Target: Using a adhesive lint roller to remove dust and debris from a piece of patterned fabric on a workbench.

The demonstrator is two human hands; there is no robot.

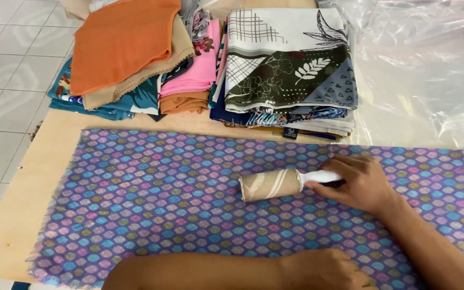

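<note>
Beige lint roller (271, 185) lies on purple cloth (151, 204), its white handle clasped by right-hand fingers (331, 161).

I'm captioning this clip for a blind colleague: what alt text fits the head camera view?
A right hand rolls a lint roller over a purple patterned cloth on a wooden table, the left hand resting on the cloth. Folded fabric stacks and clear plastic bags lie behind.

orange cloth (119, 43) atop folded stack | leaf-print fabric pile (288, 70) | clear plastic sheet (420, 75) — table's far end
</note>
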